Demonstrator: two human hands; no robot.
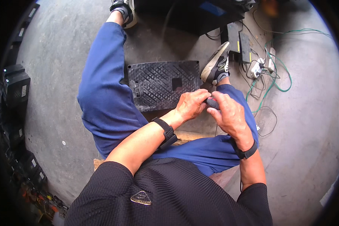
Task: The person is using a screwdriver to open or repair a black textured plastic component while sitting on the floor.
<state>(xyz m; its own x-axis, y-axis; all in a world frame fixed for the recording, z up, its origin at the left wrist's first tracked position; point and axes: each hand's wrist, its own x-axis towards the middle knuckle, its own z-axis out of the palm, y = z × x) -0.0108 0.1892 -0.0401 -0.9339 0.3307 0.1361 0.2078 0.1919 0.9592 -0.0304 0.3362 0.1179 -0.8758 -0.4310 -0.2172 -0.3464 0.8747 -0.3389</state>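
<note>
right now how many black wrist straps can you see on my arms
2: the left strap around the left wrist, and the right strap around the right wrist. Both wrists are in view.

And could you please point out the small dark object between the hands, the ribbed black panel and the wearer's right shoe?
Small dark object [213,103]: head view, its exposed middle.
Ribbed black panel [160,84]: head view, middle of its ridged face.
Right shoe [218,65]: head view, its dark upper.
</note>
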